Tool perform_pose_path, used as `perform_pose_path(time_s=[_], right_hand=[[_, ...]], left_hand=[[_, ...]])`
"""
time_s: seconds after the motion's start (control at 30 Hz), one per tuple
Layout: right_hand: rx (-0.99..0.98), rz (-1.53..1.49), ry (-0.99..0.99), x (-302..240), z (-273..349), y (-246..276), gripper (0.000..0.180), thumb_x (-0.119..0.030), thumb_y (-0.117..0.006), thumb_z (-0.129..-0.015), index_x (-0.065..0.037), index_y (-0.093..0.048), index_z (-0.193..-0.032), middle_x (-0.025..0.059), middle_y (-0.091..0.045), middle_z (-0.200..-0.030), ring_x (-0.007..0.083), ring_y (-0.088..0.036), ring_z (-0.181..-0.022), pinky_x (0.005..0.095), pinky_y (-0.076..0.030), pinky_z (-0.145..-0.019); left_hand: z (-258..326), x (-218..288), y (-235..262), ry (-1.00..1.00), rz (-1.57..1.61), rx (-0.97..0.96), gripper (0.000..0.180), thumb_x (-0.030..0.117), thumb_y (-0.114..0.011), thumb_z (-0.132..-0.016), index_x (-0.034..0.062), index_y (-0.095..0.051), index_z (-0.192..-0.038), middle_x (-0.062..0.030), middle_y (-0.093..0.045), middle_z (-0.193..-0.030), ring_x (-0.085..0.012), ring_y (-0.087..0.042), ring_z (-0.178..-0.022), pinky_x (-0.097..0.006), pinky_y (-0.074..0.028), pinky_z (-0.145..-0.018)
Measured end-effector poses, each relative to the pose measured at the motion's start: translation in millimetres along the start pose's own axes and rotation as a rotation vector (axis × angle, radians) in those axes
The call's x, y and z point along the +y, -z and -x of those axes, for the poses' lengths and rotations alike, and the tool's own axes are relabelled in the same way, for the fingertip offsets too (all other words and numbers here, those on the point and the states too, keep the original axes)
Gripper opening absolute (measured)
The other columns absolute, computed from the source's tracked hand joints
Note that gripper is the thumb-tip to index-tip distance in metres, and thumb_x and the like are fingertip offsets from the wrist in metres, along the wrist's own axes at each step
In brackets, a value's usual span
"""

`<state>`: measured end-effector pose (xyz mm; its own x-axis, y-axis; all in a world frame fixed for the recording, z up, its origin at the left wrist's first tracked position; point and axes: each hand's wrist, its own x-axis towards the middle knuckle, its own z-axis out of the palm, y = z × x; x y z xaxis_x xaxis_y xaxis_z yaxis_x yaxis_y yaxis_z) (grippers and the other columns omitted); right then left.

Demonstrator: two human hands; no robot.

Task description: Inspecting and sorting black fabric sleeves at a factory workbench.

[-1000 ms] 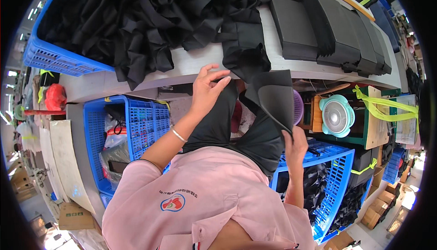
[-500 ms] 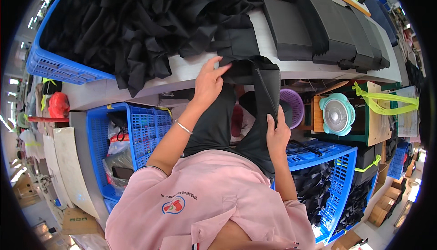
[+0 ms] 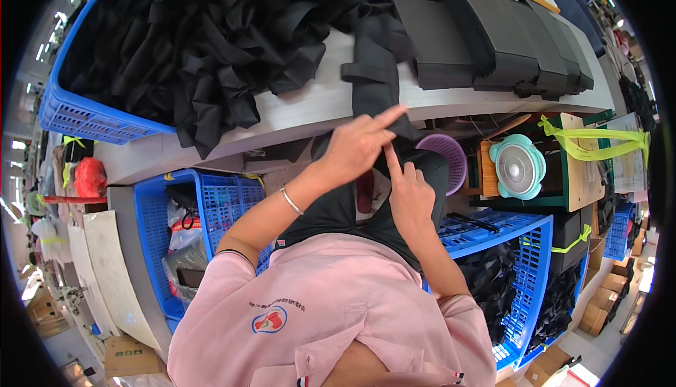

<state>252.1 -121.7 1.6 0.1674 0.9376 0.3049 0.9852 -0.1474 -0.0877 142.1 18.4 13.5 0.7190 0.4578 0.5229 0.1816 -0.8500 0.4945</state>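
Black fabric point(image 3: 375, 52), hands point(image 3: 352, 149) close, index fingers point(image 3: 393, 161) extended

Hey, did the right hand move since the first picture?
Yes. Against the teal fan, the right hand has moved left and a little up the picture, away from the fan and close to the left hand.

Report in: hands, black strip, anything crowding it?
Left hand and right hand close together, grips unclear. Black strip hanging over edge of pale table. Black stack close on its right.
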Motion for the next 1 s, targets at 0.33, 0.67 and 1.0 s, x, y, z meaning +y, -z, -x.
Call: perform_pose_path(time_s=[0.33, 0.67, 1.0], right_hand=[[-0.09, -0.81, -0.29, -8.5, -43.9, -8.6, 0.021, -0.016, -0.057, -0.096, 0.005, -0.057, -0.095, 0.0301, -0.063, -0.078, 0.0471, -0.063, -0.075, 0.0539, -0.048, -0.064], [-0.12, -1.176, -0.286, -5.1, -55.6, -42.8, 0.026, -0.005, -0.058, -0.084, 0.002, -0.065, -0.108, 0.0172, -0.07, -0.098, 0.0274, -0.067, -0.092, 0.0348, -0.051, -0.083], [-0.025, -1.802, -0.747, -24.8, -72.7, 24.2, 0.044, -0.015, -0.064, -0.092, 0.002, -0.054, -0.131, 0.0106, -0.063, -0.123, 0.0188, -0.063, -0.108, 0.0318, -0.052, -0.093]], left_hand=[[21.3, 5.3, 22.0, 0.169, 0.03, 0.189, 0.02, -0.008, -0.056, -0.068, -0.0045, -0.064, -0.086, -0.011, -0.06, -0.136, -0.0296, -0.066, -0.087, -0.035, -0.054, -0.076], [45.6, 30.1, 40.3, 0.196, 0.413, 0.271, 0.029, -0.01, -0.061, -0.078, 0.0012, -0.074, -0.102, -0.0146, -0.065, -0.129, -0.0152, -0.066, -0.092, -0.025, -0.052, -0.076], [49.9, 47.3, 29.5, 0.339, 0.159, 0.43, 0.086, 0.006, -0.072, -0.07, 0.0058, -0.036, -0.148, -0.0198, -0.026, -0.155, -0.0361, -0.036, -0.133, -0.045, -0.033, -0.109]])
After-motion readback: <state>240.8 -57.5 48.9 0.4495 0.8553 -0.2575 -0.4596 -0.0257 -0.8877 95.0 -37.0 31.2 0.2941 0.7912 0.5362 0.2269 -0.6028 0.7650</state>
